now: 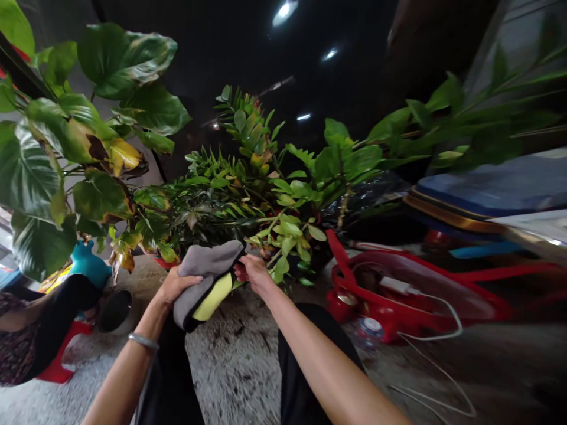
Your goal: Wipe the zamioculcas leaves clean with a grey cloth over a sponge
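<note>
A folded cloth (206,260), grey on one face and yellow on the other with a dark edge, hangs between my two hands above my knees. My left hand (179,285), with a bangle at the wrist, grips its left side, thumb on top. At the cloth's upper right corner, my right hand (253,273) pinches the dark edge with curled fingers. Just beyond are the leaves of a low green plant (287,233), close to my right hand; whether they touch cannot be made out.
Large-leaved foliage (100,130) rises at the left. A person (26,330) sits on a red stool (66,354) beside a dark pot (116,310). To the right lie a red basket (443,277) with a white charger (396,286) and cable, and a plastic bottle (370,330). Rough concrete floor (234,366) lies below.
</note>
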Demonstrator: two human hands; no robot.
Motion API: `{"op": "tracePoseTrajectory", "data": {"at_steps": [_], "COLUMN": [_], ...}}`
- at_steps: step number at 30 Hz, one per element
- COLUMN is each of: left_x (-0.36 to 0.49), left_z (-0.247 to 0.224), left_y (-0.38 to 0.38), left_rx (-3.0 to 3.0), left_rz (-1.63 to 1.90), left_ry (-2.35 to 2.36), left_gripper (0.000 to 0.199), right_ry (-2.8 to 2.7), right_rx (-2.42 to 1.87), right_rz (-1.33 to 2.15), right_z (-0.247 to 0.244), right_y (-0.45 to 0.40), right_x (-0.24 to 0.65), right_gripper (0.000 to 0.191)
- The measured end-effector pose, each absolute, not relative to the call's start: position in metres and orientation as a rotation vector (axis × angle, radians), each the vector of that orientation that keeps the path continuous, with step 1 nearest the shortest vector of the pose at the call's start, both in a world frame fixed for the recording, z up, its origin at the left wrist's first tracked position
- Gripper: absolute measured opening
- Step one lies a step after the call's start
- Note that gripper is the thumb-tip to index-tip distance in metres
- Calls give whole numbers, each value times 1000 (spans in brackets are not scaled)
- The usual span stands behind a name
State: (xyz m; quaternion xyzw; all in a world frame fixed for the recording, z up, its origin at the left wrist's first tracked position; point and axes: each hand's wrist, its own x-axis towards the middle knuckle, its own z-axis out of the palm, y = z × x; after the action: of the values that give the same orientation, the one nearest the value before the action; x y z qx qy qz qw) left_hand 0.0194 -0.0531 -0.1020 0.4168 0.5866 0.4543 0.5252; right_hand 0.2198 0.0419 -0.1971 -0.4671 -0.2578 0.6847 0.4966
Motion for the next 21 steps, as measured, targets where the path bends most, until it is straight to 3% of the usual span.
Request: {"op": "tracePoseTrajectory", "data": {"at_steps": [4, 7, 10, 16, 21], "left_x": [-2, -16, -23, -37, -55], "left_z": [-52, -29, -55, -151, -109], "left_y": [-53, -31, -21, -87, -98], "left_rx": [947, 887, 814, 873, 821], "left_rz": [1401, 1655, 1655, 1044, 1209], "left_ry": [1283, 1276, 1405, 1481, 1387], "left_gripper": [59, 61, 52, 51, 49], "right_ry": [-646, -642, -635, -635, -642], "right_rx": [-1110, -1090, -1081, -1130, -1129], "right_rz": [1666, 1666, 1669, 1656, 1666], "right_z": [-199, -198, -197, -199, -202], "right_y": [42, 41, 40, 40, 43], "right_x": [223, 222, 220, 224, 224], "right_gripper": [30, 33, 31, 31, 33]}}
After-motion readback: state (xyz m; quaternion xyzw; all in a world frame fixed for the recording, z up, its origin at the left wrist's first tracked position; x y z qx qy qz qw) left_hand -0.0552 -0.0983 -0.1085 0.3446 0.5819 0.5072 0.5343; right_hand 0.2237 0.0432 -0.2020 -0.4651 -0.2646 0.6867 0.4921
